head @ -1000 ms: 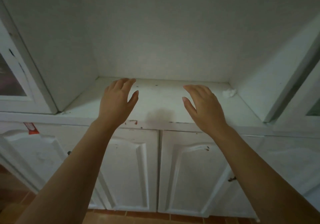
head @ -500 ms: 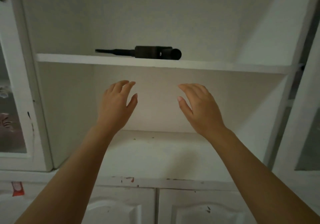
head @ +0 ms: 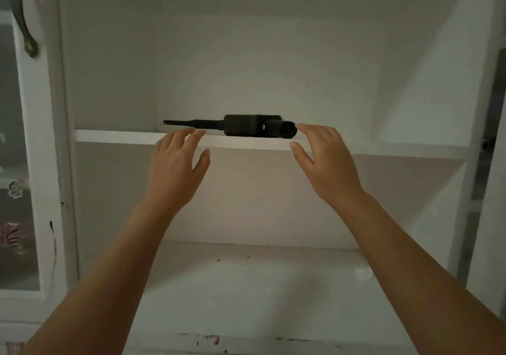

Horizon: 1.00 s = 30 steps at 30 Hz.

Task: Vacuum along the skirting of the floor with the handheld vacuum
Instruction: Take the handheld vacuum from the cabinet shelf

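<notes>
Fetching step: the handheld vacuum (head: 241,125) lies on the shelf (head: 109,136) (by its front edge), left hand (head: 175,171) and right hand (head: 325,162) spread empty at that edge, seemingly not touching it, so gripping its body comes next.

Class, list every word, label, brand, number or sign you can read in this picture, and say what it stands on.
None can be read.
The black handheld vacuum on the shelf: no legible brand or label shows.
The small sticker on the glass door at left: too blurred to tell whether it bears words.
</notes>
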### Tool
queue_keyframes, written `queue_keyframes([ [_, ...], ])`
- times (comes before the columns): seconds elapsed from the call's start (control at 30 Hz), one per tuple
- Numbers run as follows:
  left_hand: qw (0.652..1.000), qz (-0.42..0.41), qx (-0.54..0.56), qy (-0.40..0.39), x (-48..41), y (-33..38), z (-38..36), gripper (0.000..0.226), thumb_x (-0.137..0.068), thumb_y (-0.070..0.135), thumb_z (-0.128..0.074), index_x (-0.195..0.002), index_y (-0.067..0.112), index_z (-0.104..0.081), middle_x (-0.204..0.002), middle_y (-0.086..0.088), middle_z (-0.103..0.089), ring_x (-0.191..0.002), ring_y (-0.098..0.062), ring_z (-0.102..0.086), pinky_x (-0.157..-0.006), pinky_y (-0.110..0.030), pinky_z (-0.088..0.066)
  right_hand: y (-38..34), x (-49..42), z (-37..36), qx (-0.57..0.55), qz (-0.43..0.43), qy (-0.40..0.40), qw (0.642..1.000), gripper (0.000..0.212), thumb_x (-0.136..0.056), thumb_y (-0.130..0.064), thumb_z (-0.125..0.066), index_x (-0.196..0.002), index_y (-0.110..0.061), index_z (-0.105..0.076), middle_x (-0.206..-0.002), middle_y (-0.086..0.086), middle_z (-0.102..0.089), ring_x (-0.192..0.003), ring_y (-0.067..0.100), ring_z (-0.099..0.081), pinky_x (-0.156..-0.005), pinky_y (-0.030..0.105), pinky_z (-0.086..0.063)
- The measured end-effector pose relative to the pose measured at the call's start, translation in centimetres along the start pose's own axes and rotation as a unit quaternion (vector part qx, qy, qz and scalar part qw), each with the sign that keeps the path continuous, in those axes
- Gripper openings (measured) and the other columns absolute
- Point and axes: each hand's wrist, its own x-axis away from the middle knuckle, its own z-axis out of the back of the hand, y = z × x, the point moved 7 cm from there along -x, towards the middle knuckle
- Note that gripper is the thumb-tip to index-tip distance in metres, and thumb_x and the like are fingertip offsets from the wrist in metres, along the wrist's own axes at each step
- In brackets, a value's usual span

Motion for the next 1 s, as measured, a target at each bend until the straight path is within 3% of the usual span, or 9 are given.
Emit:
queue_keyframes([
  [0.07,1.000,0.005,0.000,-0.002,-1.1,-0.6,-0.2,0.043,-0.098,0.028,-0.046,-0.138,0.012,-0.047,-0.141,-0.009,-0.048,-0.132,-0.028,-0.041,-0.111,-0.041,-0.028,0.2,-1.6,-0.6,-0.004,-0.020,-0.003,1.000,0.038,-0.096,-0.025,-0.049,-0.128,-0.005,-0.053,-0.124,0.010,-0.058,-0.120,0.025,-0.045,-0.089,0.021,-0.029],
  [0.23,1.000,0.020,0.000,-0.017,-3.4,-2.3,-1.7,0.042,-0.100,0.027,-0.040,-0.138,0.011,-0.047,-0.140,-0.009,-0.050,-0.131,-0.028,-0.042,-0.111,-0.042,-0.028,1.2,-5.1,-3.4,0.029,-0.083,-0.051,0.995,0.040,-0.097,-0.029,-0.045,-0.128,-0.004,-0.051,-0.125,0.012,-0.057,-0.119,0.028,-0.042,-0.091,0.033,-0.035],
  [0.3,0.999,0.036,-0.008,-0.023,-4.5,-3.4,-2.0,0.041,-0.100,0.027,-0.039,-0.137,0.012,-0.047,-0.138,-0.010,-0.050,-0.130,-0.029,-0.042,-0.109,-0.043,-0.029,1.9,-6.1,-4.6,0.043,-0.114,-0.078,0.989,0.039,-0.097,-0.032,-0.043,-0.119,-0.002,-0.055,-0.113,0.014,-0.060,-0.111,0.029,-0.046,-0.084,0.036,-0.038],
  [0.37,0.998,0.053,-0.015,-0.031,-5.6,-4.5,-2.1,0.042,-0.100,0.029,-0.037,-0.138,0.013,-0.047,-0.139,-0.010,-0.049,-0.130,-0.029,-0.042,-0.108,-0.043,-0.029,2.6,-6.9,-5.8,0.049,-0.145,-0.103,0.983,0.037,-0.097,-0.036,-0.042,-0.098,-0.003,-0.058,-0.092,0.012,-0.060,-0.100,0.031,-0.050,-0.071,0.036,-0.040],
  [0.4,0.997,0.061,-0.013,-0.035,-6.1,-4.9,-2.2,0.043,-0.100,0.031,-0.036,-0.138,0.013,-0.046,-0.139,-0.011,-0.048,-0.130,-0.029,-0.041,-0.108,-0.043,-0.029,2.9,-7.3,-6.4,0.052,-0.162,-0.116,0.979,0.036,-0.096,-0.038,-0.042,-0.084,-0.006,-0.053,-0.079,0.008,-0.055,-0.095,0.031,-0.051,-0.065,0.034,-0.037],
  [0.47,0.997,0.069,-0.004,-0.042,-6.9,-5.6,-2.6,0.044,-0.100,0.032,-0.035,-0.139,0.014,-0.045,-0.140,-0.011,-0.047,-0.131,-0.029,-0.039,-0.109,-0.043,-0.030,3.4,-7.8,-7.4,0.058,-0.190,-0.147,0.969,0.037,-0.095,-0.040,-0.043,-0.074,-0.009,-0.044,-0.068,0.002,-0.045,-0.086,0.029,-0.051,-0.062,0.032,-0.032],
  [0.77,0.995,0.083,0.003,-0.047,-7.2,-6.8,-3.9,0.044,-0.101,0.032,-0.033,-0.140,0.014,-0.044,-0.142,-0.012,-0.044,-0.135,-0.028,-0.033,-0.112,-0.041,-0.023,3.6,-8.9,-8.2,0.097,-0.222,-0.176,0.954,0.019,-0.088,-0.026,-0.055,-0.084,-0.010,-0.044,-0.066,-0.001,-0.038,-0.077,0.025,-0.047,-0.062,0.029,-0.033],
  [0.9,0.995,0.091,0.009,-0.042,-7.2,-6.8,-3.9,0.044,-0.101,0.032,-0.033,-0.140,0.014,-0.044,-0.142,-0.014,-0.043,-0.136,-0.029,-0.031,-0.112,-0.040,-0.021,3.6,-8.9,-8.3,0.087,-0.211,-0.152,0.962,0.018,-0.089,-0.022,-0.052,-0.081,-0.009,-0.044,-0.064,-0.001,-0.038,-0.076,0.025,-0.046,-0.060,0.029,-0.031],
  [1.0,0.994,0.097,0.012,-0.040,-7.1,-6.9,-3.8,0.045,-0.101,0.032,-0.033,-0.141,0.014,-0.043,-0.144,-0.015,-0.041,-0.137,-0.029,-0.029,-0.113,-0.040,-0.019,3.5,-8.9,-8.3,0.088,-0.206,-0.138,0.965,0.028,-0.090,-0.023,-0.051,-0.067,-0.011,-0.039,-0.063,-0.001,-0.039,-0.075,0.025,-0.046,-0.055,0.028,-0.029],
])
